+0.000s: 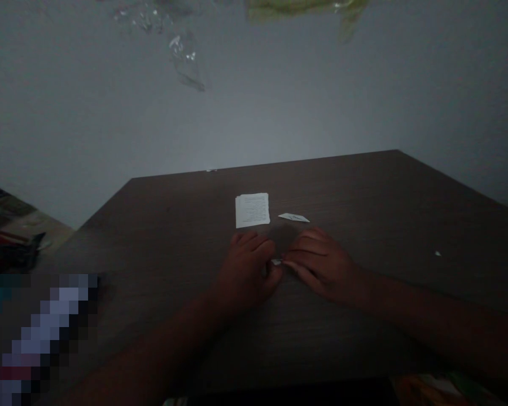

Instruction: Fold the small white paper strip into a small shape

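Observation:
My left hand point(246, 269) and my right hand point(317, 262) rest close together on the dark wooden table point(364, 192), fingers curled and fingertips meeting. Between them they pinch a tiny white piece of paper point(276, 262), mostly hidden by the fingers. Just beyond the hands lies a folded white printed paper square point(252, 210). To its right sits a small white paper strip point(293, 217).
A tiny white scrap point(437, 254) lies on the table at the right. Another speck point(211, 169) sits on the far edge. A grey wall point(254, 113) stands behind, with clear plastic point(186, 62) hanging on it. Dark red clutter point(8, 248) lies at the left.

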Available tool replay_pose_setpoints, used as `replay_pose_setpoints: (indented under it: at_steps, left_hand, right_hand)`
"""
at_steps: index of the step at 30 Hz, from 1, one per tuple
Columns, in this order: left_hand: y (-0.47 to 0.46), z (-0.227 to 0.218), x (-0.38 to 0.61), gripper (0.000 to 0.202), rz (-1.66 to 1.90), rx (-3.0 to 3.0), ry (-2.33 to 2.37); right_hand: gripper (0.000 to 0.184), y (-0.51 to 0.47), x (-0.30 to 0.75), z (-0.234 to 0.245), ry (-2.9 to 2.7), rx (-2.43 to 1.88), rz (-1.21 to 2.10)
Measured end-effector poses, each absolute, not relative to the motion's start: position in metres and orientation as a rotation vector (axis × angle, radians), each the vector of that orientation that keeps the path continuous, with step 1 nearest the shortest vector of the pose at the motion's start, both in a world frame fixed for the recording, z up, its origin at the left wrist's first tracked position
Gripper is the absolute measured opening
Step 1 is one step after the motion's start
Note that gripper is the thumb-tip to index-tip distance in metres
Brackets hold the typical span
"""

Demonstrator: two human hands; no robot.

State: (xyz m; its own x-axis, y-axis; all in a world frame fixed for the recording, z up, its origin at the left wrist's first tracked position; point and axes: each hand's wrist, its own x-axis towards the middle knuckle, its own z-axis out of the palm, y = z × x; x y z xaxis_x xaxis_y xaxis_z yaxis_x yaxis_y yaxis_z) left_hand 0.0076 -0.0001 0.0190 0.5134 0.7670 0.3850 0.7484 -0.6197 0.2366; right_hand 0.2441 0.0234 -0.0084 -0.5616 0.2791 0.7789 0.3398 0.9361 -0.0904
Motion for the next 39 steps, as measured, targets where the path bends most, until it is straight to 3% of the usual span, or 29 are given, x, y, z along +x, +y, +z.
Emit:
replay_pose_setpoints:
  at_steps: [10, 16, 21, 39]
  left_hand:
    - [0.008, 0.024, -0.011, 0.025, 0.706, 2.623, 1.483]
    - [0.006, 0.023, -0.012, 0.013, 0.746, 2.704, 1.355]
    - [-0.001, 0.022, -0.008, 0.017, 0.789, 2.713, 1.272]
    - [-0.003, 0.024, 0.008, 0.016, 0.595, 2.791, 1.381]
  right_hand:
    - [0.016, 0.027, 0.254, -0.003, -2.223, -0.520, -0.094]
    - [0.016, 0.026, 0.251, -0.005, -2.223, -0.504, -0.110]
    - [0.021, 0.025, 0.249, -0.004, -2.219, -0.543, -0.143]
    - [0.020, 0.021, 0.241, -0.006, -2.263, -0.530, -0.168]
